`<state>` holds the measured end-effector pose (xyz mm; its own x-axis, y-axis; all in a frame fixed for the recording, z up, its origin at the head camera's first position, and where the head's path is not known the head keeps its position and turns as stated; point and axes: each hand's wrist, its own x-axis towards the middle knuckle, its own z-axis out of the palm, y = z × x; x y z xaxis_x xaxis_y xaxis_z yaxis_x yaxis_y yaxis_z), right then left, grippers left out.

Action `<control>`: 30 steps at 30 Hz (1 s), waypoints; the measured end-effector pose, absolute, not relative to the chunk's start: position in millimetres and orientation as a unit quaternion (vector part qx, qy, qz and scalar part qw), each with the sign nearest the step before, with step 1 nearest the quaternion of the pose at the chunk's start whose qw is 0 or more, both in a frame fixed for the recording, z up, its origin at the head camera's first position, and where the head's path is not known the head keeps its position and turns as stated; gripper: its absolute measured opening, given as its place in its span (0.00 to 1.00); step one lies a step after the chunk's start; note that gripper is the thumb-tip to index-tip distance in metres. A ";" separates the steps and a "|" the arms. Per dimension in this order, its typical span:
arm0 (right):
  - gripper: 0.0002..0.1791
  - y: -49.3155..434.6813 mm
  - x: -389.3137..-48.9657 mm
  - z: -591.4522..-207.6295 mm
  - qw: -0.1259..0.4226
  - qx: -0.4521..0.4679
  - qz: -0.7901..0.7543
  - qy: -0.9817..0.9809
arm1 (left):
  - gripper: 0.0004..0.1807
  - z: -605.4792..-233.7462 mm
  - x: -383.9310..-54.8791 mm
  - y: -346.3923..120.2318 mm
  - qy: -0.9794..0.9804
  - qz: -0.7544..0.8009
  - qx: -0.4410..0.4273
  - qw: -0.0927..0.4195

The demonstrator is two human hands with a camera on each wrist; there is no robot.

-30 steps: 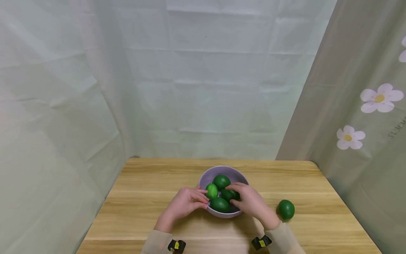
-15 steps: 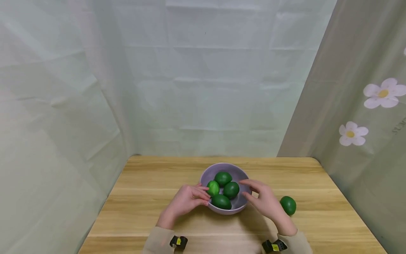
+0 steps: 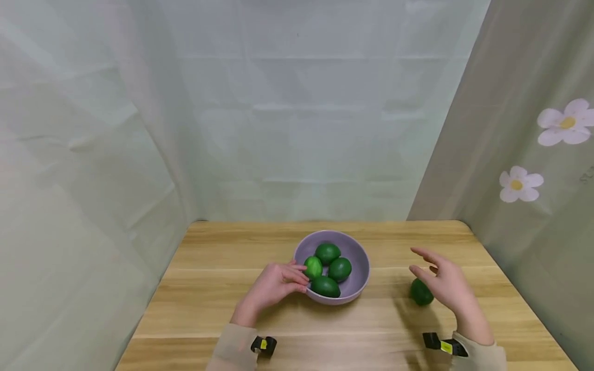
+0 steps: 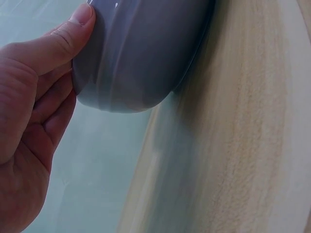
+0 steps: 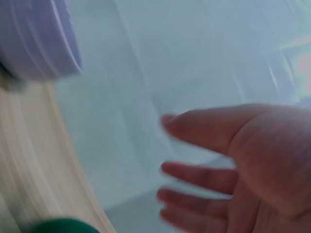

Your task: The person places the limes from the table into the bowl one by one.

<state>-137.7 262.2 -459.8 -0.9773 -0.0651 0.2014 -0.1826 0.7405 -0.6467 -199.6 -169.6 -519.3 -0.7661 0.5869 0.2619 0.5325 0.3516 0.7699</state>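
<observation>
A purple bowl (image 3: 360,278) stands on the wooden table, holding three dark green, avocado-like fruits and one bright green fruit (image 3: 313,268). My left hand (image 3: 277,283) grips the bowl's left rim, and in the left wrist view the thumb (image 4: 81,14) lies on the bowl's outer wall with the fingers behind. To the right of the bowl lies another dark green fruit (image 3: 420,293). Above it is my right hand (image 3: 446,282), fingers spread from the thumb and nothing between them. In the right wrist view that fruit (image 5: 65,226) shows only at the bottom edge.
The wooden table (image 3: 223,247) ends at a pale green curtain (image 3: 297,129) behind it. Curtains also hang on the left and right sides, the right one with white flowers (image 3: 521,184). Each wrist wears a black band (image 3: 445,346).
My right hand has let go of a dark green fruit in the bowl and moved right, over the fruit on the table. My left hand has stayed on the rim.
</observation>
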 end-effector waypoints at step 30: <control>0.45 299.7 -143.9 -477.7 -0.118 -0.032 0.268 -0.956 | 0.07 -520.7 -200.7 -169.1 0.821 0.457 0.340 0.030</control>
<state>-143.9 299.7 -477.7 -0.9700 -0.0029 -0.2431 0.1240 0.8542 -0.5050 -200.7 -169.1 -520.7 -0.7666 0.5863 0.2619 0.5313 0.3499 0.7715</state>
